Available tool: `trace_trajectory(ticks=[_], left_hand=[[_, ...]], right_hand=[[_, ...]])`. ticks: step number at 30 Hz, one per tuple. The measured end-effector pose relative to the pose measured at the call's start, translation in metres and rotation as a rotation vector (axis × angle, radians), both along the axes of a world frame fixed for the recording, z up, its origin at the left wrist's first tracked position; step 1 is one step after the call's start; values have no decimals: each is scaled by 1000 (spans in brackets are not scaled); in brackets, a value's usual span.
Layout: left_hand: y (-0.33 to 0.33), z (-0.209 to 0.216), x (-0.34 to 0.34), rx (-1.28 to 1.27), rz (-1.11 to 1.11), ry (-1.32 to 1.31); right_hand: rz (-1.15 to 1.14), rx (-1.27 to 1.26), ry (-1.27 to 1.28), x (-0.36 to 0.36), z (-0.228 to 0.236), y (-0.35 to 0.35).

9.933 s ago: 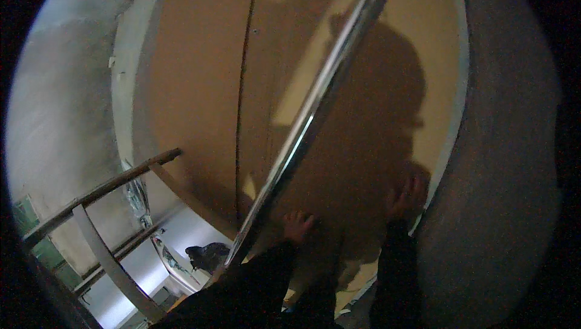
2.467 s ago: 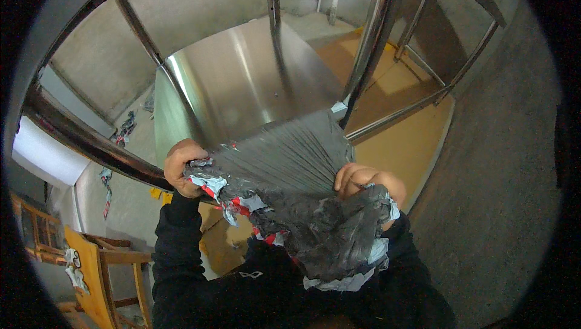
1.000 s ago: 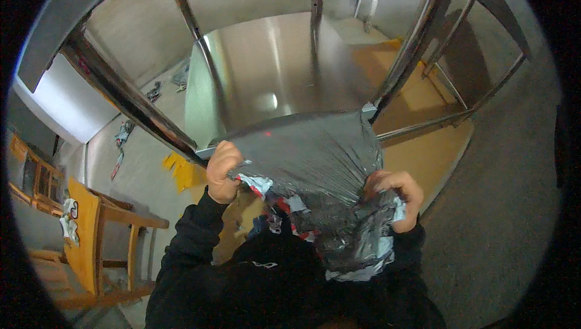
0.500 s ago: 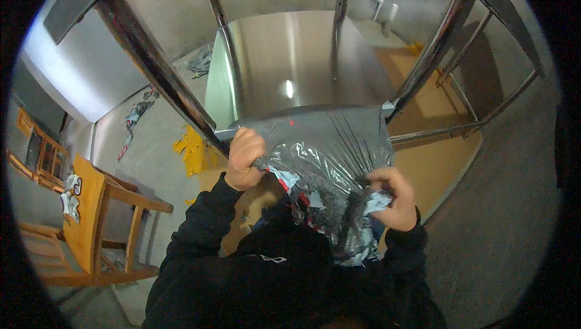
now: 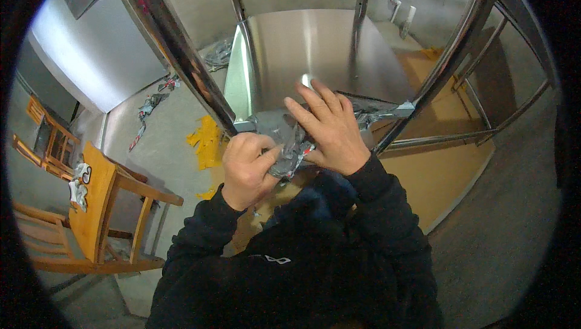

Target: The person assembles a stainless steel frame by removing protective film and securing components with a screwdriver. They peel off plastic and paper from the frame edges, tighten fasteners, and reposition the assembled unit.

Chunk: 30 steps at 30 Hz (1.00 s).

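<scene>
Bunched grey plastic film (image 5: 279,124) lies over the near edge of a shiny metal panel (image 5: 290,51), with torn red and white bits along its lower side. My left hand (image 5: 247,169) is closed on the film's left part, near the left post. Against the film just to its right, my right hand (image 5: 334,126) has its fingers spread, their tips over the panel's near part. Its thumb is beside the crumpled film, and the palm side is hidden. Dark metal posts of a frame (image 5: 178,48) rise on both sides of the panel.
Yellow scraps (image 5: 206,141) and torn film strips (image 5: 145,114) lie on the floor at left. A wooden table (image 5: 95,208) stands lower left with wooden chairs (image 5: 51,129) by it. Brown sheeting (image 5: 442,178) covers the floor at right, under the frame's side bars.
The film was spread wide between both hands and is now bunched up toward the left. My right hand has let go, moved up and left, and spread its fingers. The view shifted slightly.
</scene>
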<state>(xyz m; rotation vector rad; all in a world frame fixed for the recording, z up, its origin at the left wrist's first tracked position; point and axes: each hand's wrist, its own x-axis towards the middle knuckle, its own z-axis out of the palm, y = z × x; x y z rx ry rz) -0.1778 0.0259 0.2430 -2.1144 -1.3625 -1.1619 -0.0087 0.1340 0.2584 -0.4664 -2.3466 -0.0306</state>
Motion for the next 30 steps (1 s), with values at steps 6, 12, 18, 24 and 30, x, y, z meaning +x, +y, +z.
trace_trajectory(ticks=[6, 12, 18, 24, 30], left_hand=[[-6, 6, -5, -56, -118, 45], [-11, 7, -16, -85, -190, 37], [-13, 15, -20, -70, -239, 100], [-2, 15, -47, 388, -126, -468], [58, 23, -60, 193, 0, -1016]], right_hand=[[13, 138, -159, 3, 13, -2], [-138, 170, -124, -2, 24, -19], [265, 118, -139, -18, 26, -2], [576, -361, -120, -20, -12, 9], [480, -602, 79, -22, -13, 1]])
